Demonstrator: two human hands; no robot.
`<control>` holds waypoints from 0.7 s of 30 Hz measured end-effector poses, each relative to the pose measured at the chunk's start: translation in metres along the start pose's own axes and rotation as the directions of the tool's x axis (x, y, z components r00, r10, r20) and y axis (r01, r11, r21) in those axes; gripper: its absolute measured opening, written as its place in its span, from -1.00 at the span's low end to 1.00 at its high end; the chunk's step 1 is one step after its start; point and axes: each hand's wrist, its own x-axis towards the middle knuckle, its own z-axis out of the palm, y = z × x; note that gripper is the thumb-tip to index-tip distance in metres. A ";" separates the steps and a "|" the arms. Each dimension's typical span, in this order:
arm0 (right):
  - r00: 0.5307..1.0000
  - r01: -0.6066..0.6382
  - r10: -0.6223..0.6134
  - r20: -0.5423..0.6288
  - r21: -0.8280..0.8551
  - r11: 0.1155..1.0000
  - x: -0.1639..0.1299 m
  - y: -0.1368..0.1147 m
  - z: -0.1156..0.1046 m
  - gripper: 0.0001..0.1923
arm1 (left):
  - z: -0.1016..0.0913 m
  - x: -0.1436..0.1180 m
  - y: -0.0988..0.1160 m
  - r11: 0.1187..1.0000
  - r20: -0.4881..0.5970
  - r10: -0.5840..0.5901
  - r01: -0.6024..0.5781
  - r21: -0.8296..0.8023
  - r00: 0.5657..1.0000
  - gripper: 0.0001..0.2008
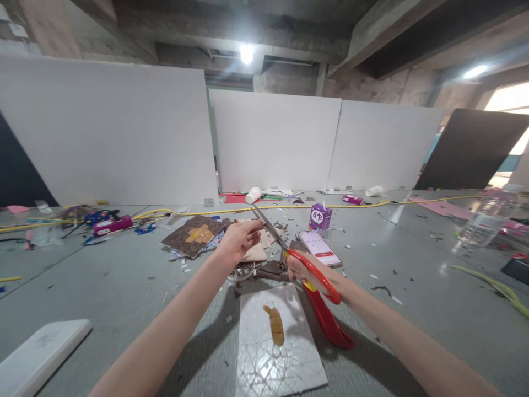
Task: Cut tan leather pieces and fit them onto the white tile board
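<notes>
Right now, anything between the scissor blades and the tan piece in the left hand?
Nothing visible. The scissors in the right hand reach with open blades right up to the tan piece held by the left hand.

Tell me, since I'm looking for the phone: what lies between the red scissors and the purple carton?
In the head view, the phone lies flat on the table between the red scissors and the purple carton.

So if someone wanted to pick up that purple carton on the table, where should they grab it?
Probably by the two flat side walls of the purple carton, coming down from above. It stands upright and apart from the phone lying just in front, so its top and sides look free.
</notes>
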 end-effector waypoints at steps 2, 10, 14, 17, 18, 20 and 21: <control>1.000 0.002 -0.002 -0.007 -0.002 1.000 0.000 0.002 0.001 -0.41 | 0.000 -0.001 0.001 1.000 -0.003 -0.001 0.001 0.002 1.000 -0.87; 1.000 0.001 -0.002 -0.016 -0.039 0.999 0.002 0.008 0.001 -0.42 | 0.001 -0.002 0.003 1.000 -0.014 -0.021 0.021 0.014 1.000 -0.88; 0.999 -0.033 0.032 -0.031 -0.029 0.999 0.003 0.009 0.001 -0.42 | 0.001 -0.002 0.004 0.999 -0.012 -0.046 0.047 0.026 0.999 -0.91; 0.999 -0.041 0.041 -0.029 -0.024 0.999 0.004 0.010 0.001 -0.41 | 0.000 -0.003 0.004 0.997 -0.008 -0.061 0.061 0.038 0.998 -0.92; 0.999 -0.044 0.043 -0.028 -0.027 0.999 0.004 0.010 0.001 -0.41 | 0.000 -0.002 0.004 0.997 -0.006 -0.064 0.064 0.042 0.998 -0.92; 0.998 -0.059 0.057 -0.042 -0.038 0.998 0.005 0.010 0.001 -0.42 | -0.001 -0.002 0.004 0.996 0.001 -0.069 0.069 0.049 0.998 -0.92; 0.997 -0.070 0.067 -0.049 -0.044 0.997 0.006 0.010 0.001 -0.43 | -0.001 -0.001 0.004 0.996 0.003 -0.071 0.071 0.053 0.997 -0.92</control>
